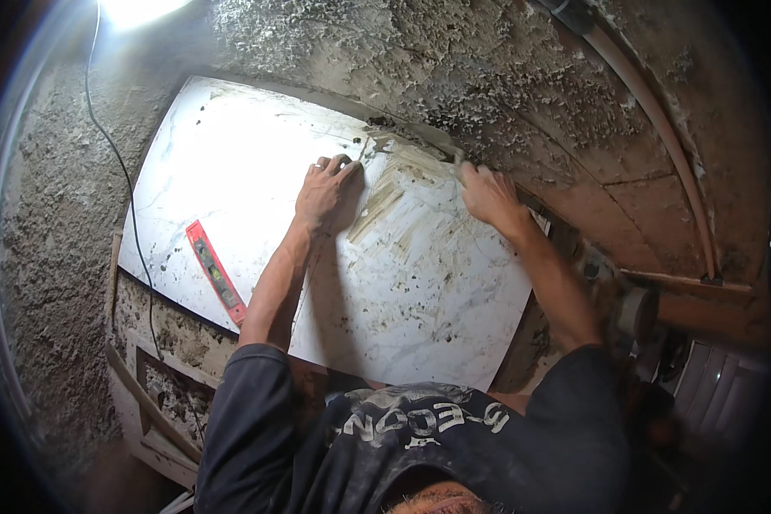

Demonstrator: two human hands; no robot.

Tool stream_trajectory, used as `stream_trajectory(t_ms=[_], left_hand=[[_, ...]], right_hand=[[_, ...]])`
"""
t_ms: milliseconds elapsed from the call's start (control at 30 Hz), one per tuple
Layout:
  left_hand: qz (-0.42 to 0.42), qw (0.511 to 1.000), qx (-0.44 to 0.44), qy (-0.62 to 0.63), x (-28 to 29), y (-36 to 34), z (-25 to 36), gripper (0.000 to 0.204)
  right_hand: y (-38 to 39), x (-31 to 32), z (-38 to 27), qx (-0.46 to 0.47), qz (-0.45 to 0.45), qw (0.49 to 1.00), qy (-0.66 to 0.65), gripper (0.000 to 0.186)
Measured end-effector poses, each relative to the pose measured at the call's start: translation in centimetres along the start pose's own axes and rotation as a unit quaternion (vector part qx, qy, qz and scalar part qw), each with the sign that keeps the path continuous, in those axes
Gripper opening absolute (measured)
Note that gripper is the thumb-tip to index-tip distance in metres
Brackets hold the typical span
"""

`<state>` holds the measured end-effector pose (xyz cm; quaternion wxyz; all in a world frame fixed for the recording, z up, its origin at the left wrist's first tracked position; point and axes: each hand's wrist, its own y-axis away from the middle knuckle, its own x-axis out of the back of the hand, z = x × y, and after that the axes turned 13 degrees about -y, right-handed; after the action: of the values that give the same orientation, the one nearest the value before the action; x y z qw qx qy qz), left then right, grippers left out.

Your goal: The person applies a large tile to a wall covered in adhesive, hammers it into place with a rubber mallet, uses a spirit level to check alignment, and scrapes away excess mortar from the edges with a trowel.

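A large white marble-patterned tile [257,188] lies on rough mortar. My left hand [325,193] rests flat on it, fingers spread, a ring on one finger, just beside a smear of tan mortar [398,184]. My right hand [488,195] is at the tile's far right edge, fingers closed on a small tool [457,163] whose tip touches the mortar along that edge; the tool is mostly hidden by the hand.
A red spirit level [217,272] lies on the tile's left part. A thin black cable [124,171] runs down the left from a bright lamp [141,10]. Rough grey plaster [505,68] surrounds the tile. A pipe [660,120] curves at right, wooden pieces [150,411] at lower left.
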<state>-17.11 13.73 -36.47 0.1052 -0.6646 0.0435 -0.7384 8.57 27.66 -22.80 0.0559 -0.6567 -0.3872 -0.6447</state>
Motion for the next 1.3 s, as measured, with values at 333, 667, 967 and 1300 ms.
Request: stream_trajectory(t_ms=[333, 667, 967, 1300], left_hand=[[0.018, 1.0, -0.003, 0.019, -0.8, 0.3, -0.5, 0.053], [0.046, 0.998, 0.023, 0.041, 2.1, -0.2, 2.1, 0.037], [0.027, 0.999, 0.002, 0.033, 0.2, -0.2, 0.4, 0.046], [0.01, 1.0, 0.013, 0.02, 0.3, 0.0, 0.6, 0.056]], right_hand=[[-7.5, 2.5, 2.4, 0.218, -0.079, 0.954, 0.19, 0.036], [1.9, 3.5, 14.0, 0.158, -0.112, 0.953, 0.234, 0.044], [8.4, 1.4, 20.2, 0.075, -0.062, 0.981, 0.167, 0.03], [6.2, 2.0, 12.5, 0.032, 0.003, 0.999, -0.014, 0.036]])
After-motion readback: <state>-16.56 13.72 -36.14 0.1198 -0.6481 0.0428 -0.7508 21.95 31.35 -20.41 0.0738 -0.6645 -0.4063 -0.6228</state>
